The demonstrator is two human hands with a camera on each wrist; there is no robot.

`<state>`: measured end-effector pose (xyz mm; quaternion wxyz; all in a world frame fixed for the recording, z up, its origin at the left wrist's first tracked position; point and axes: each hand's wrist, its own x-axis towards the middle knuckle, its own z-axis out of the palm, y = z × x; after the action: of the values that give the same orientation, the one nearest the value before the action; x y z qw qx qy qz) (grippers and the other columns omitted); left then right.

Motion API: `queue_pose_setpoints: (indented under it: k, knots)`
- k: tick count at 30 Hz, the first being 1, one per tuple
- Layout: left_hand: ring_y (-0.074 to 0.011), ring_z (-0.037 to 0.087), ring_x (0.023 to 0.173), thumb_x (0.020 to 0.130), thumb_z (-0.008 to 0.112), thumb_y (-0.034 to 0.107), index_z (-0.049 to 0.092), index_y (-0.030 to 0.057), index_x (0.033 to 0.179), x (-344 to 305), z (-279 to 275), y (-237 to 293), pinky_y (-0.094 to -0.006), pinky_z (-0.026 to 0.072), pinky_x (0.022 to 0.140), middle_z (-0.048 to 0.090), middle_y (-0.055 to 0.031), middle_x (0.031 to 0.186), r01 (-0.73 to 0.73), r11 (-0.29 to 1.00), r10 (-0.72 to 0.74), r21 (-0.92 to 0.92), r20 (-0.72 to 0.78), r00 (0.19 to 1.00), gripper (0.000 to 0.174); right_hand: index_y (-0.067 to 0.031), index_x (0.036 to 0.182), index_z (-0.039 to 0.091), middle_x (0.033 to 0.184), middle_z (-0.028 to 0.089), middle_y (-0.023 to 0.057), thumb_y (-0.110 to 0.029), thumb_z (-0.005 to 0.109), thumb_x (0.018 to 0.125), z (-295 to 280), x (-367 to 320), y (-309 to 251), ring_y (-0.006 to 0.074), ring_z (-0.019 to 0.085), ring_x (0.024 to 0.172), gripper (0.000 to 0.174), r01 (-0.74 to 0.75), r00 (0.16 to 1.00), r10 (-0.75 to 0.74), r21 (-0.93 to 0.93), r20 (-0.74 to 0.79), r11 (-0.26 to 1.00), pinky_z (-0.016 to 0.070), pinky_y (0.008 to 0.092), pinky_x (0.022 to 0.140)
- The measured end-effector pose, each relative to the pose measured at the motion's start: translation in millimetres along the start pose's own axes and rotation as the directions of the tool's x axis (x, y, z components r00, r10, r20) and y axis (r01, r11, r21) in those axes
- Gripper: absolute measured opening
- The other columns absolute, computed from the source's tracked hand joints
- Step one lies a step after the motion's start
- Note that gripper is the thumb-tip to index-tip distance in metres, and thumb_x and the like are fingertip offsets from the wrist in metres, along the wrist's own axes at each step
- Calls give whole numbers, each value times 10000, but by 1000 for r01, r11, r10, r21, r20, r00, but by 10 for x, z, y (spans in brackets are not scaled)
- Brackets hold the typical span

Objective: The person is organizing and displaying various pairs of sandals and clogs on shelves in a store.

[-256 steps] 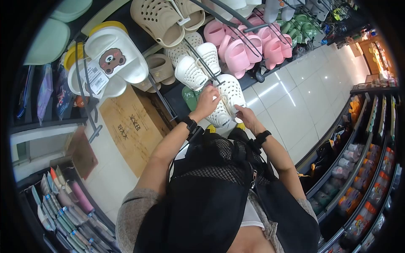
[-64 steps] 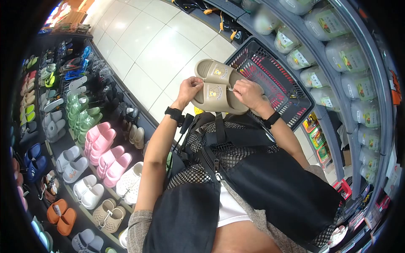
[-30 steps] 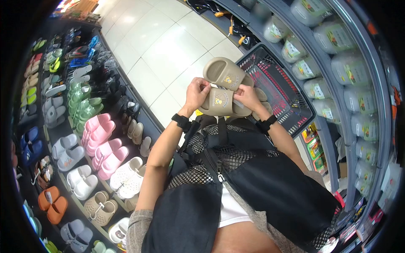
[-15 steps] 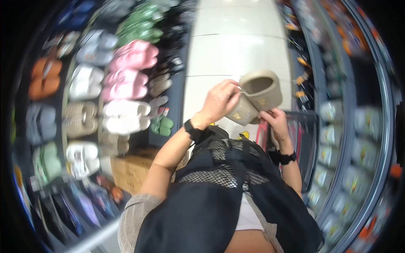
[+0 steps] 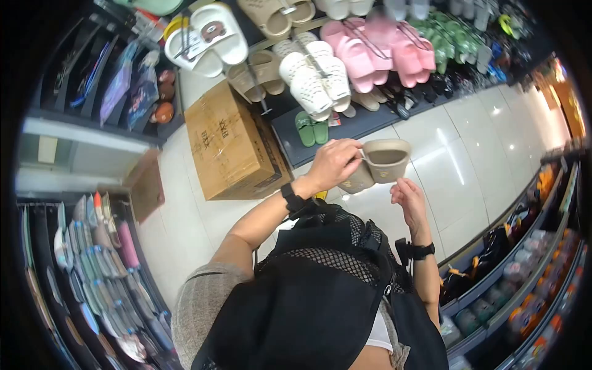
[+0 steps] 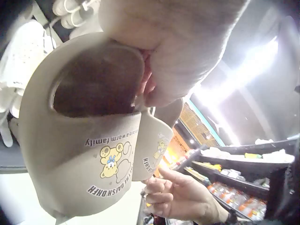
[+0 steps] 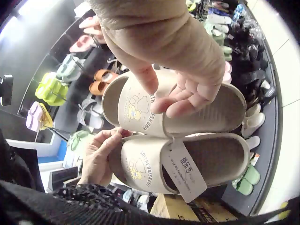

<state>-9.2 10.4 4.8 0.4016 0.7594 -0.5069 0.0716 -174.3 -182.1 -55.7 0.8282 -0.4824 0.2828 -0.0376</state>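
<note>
My left hand (image 5: 336, 163) pinches a pair of beige slide sandals (image 5: 390, 171) where the two join, near their heel side. They hang in front of me above the floor. In the left wrist view the strap shows a yellow bear print (image 6: 111, 161) and lettering. A white paper tag (image 7: 185, 171) hangs from one sandal in the right wrist view. My right hand (image 5: 410, 200) is just below and right of the pair, its fingers loosely bent and holding nothing. In the right wrist view this hand (image 7: 187, 89) overlaps the upper sandal.
Ahead is a rack with white clogs (image 5: 314, 77), pink slides (image 5: 354, 55) and white bear slides (image 5: 209, 40). Green slippers (image 5: 311, 128) sit on its base ledge. A cardboard box (image 5: 228, 145) stands on the floor at left. Shelves of packaged goods (image 5: 524, 271) line the right.
Earlier both hands were at white clogs on the rack; later both held the beige slides near a shopping basket. The view has swung back to the rack, and my right hand has let go.
</note>
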Motion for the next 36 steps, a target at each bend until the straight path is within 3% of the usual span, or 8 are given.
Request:
queue_pose_setpoints:
  k: [5,7,11,12,14,21,30,36]
  knots:
    - [-260,614,875,762,651,80,587,49,811,-359,-715,-874,-357,468,739,634,-89,985,197,976,-190,95,-77,979,86,-15,881,620,650,610,50,-209,610,880,983,934,62,123,541,531,194,55,995,5,-561,104,826,437,240,503]
    - [-258,611,887,765,655,88,586,51,812,-500,-940,-1168,-355,464,746,636,-86,982,275,947,-263,165,-93,960,91,-21,864,628,678,612,74,-161,642,836,1412,1231,123,172,559,531,143,434,891,-300,-835,341,339,446,265,494]
    - [-259,607,886,762,665,92,587,55,807,-726,-1238,-1647,-366,455,739,636,-78,976,328,913,-307,243,-122,944,97,-38,859,635,793,617,95,-108,685,771,2535,1572,8,224,617,608,123,784,610,-506,-557,610,274,485,341,551]
    - [-259,606,887,761,664,89,587,52,803,-767,-1307,-1747,-367,452,739,635,-70,980,376,895,-346,242,-155,925,94,-38,859,635,793,617,95,-108,685,771,2735,1653,25,224,617,608,123,784,613,-490,-557,620,274,485,341,551]
    - [-257,607,889,762,663,88,588,50,803,-834,-1425,-1919,-365,452,742,635,-67,981,404,882,-367,242,-182,912,93,-47,863,638,817,624,95,-117,683,761,3059,1762,86,250,633,639,132,913,369,-440,-409,819,4,499,366,566]
    - [-245,600,872,745,657,76,591,52,797,-939,-1492,-2276,-351,452,763,628,-53,984,408,879,-379,247,-159,912,87,-71,863,642,689,631,104,-160,612,777,3338,2246,465,265,647,624,127,825,517,96,-465,851,-321,514,375,545]
    - [-257,574,865,739,657,98,599,54,791,-1172,-1122,-2823,-373,454,758,599,-61,922,558,798,-564,226,-43,824,89,-92,744,681,675,644,136,-224,576,794,3275,2830,790,312,646,677,176,834,551,325,-494,768,-246,511,425,636]
    - [-248,560,858,695,651,75,585,61,739,-1119,-1074,-3044,-366,439,748,567,-58,846,562,786,-534,256,-176,827,81,-113,760,690,702,653,138,-251,587,790,3313,3079,899,314,649,708,175,803,594,289,-535,751,-263,513,424,666]
